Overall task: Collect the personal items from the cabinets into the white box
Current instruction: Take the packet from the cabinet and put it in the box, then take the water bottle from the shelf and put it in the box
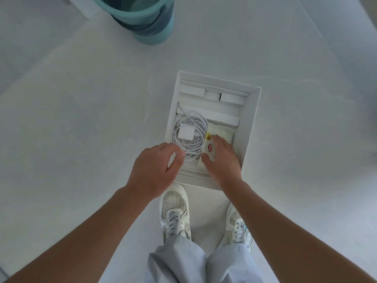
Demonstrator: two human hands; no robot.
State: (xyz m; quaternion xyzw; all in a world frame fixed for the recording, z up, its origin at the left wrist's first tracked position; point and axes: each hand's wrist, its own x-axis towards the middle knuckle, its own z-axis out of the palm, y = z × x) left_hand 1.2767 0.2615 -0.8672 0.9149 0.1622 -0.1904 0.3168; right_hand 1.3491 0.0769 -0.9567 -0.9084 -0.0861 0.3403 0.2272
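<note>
From the head view, I see the shallow white cardboard box (252,127) on the pale floor (81,119), right of frame centre. My right hand (223,160) pinches a small cream packet with a red label (210,149) at the box's lower right. My left hand (155,168) curls loosely beside the coiled white charger cable (189,137); I cannot tell if it touches. I'd lay the packet flat, clear of the coil.

A plain indoor room, likely a home: pale floor (81,119), with a teal bucket (142,19) well beyond the white box (253,119).
</note>
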